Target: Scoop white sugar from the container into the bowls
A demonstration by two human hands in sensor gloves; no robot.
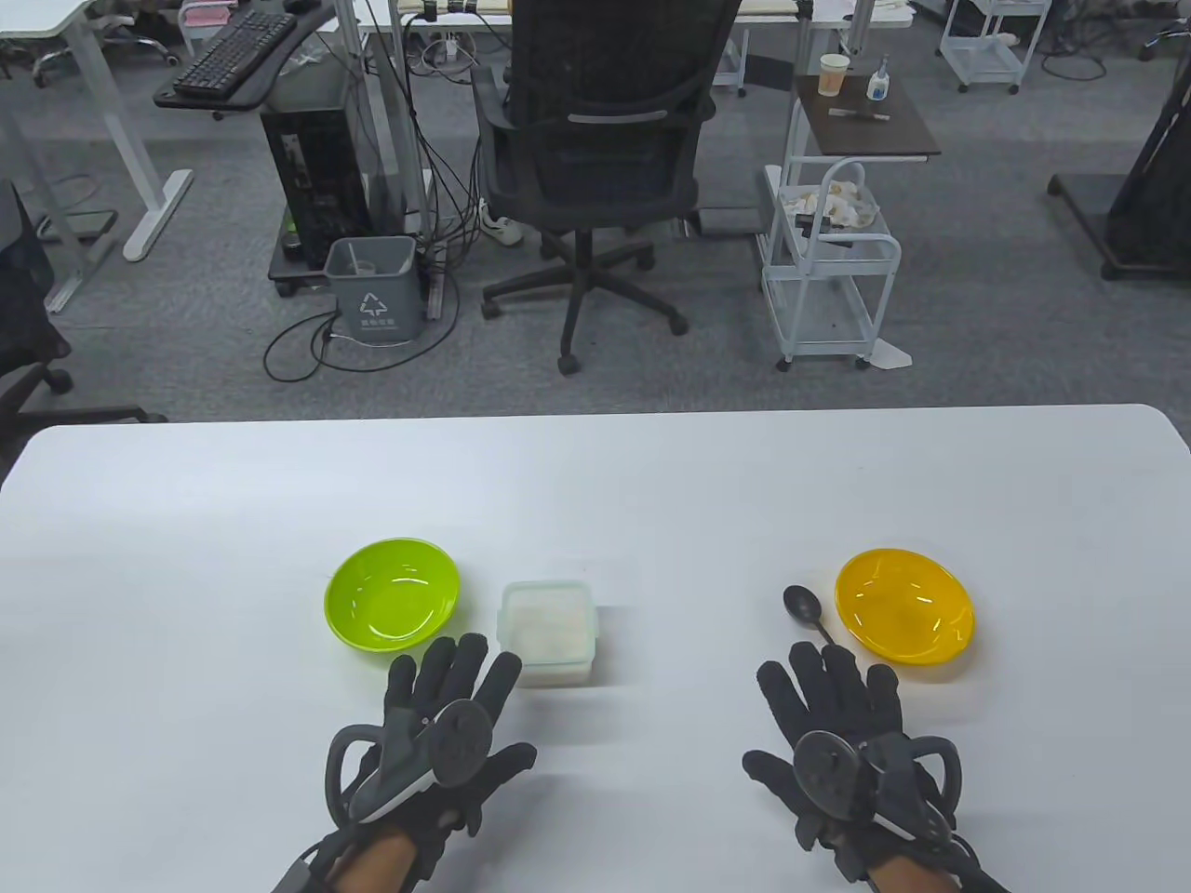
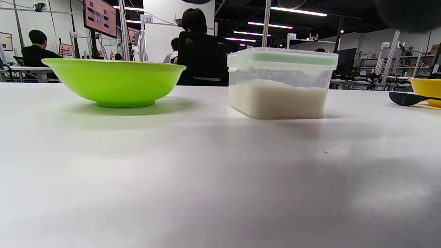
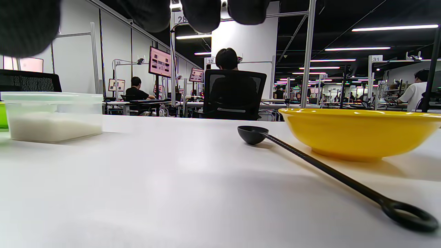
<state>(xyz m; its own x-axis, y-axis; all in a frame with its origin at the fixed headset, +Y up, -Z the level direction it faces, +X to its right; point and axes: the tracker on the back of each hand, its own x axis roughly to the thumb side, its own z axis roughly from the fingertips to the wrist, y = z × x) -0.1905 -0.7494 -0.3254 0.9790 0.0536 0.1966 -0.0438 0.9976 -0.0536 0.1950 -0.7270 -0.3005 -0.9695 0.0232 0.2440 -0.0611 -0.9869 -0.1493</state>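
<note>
A clear plastic container (image 1: 548,633) with its lid on holds white sugar; it also shows in the left wrist view (image 2: 280,84) and the right wrist view (image 3: 51,117). A green bowl (image 1: 393,595) sits to its left and looks empty. A yellow bowl (image 1: 904,605) sits at the right. A black spoon (image 1: 808,612) lies just left of the yellow bowl, and its handle runs under my right hand; the right wrist view shows the spoon (image 3: 310,162) lying free on the table. My left hand (image 1: 447,707) lies flat and open near the container. My right hand (image 1: 837,716) lies flat and open, holding nothing.
The white table (image 1: 595,484) ends at its far edge about a bowl's width beyond the bowls. Beyond it stand an office chair (image 1: 595,167), a grey bin (image 1: 372,284) and a white cart (image 1: 828,270).
</note>
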